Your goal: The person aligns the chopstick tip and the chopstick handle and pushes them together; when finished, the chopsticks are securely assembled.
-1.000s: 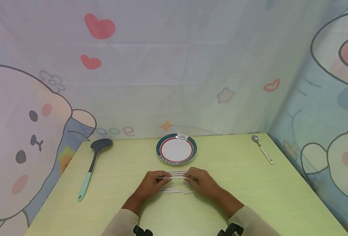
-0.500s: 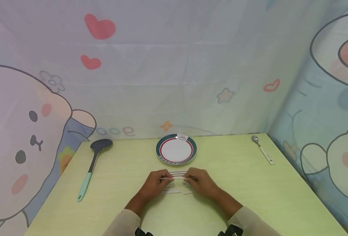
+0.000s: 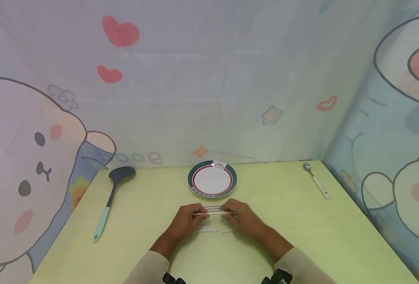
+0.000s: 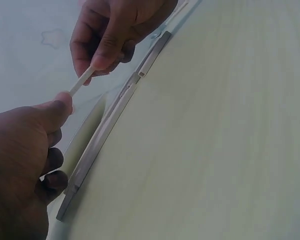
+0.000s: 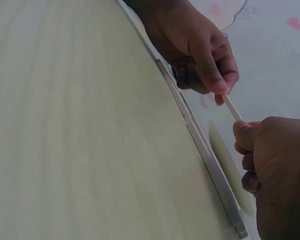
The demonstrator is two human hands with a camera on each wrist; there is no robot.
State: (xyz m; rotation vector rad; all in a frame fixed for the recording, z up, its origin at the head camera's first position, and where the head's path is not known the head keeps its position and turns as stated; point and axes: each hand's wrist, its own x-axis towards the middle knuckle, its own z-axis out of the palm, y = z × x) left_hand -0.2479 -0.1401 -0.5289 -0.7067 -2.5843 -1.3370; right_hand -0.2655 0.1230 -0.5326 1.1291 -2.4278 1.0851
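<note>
At lower centre of the frame, the left hand (image 3: 184,221) and right hand (image 3: 246,219) both pinch one thin white stick (image 3: 215,213), other white sticks (image 3: 208,231) lying nearby on the worktop (image 3: 287,225).

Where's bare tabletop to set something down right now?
Free: between the slotted utensil and the left hand; between the right hand and the spoon. Crowded: in front of the plate, where both hands pinch a white stick and other sticks lie.
</note>
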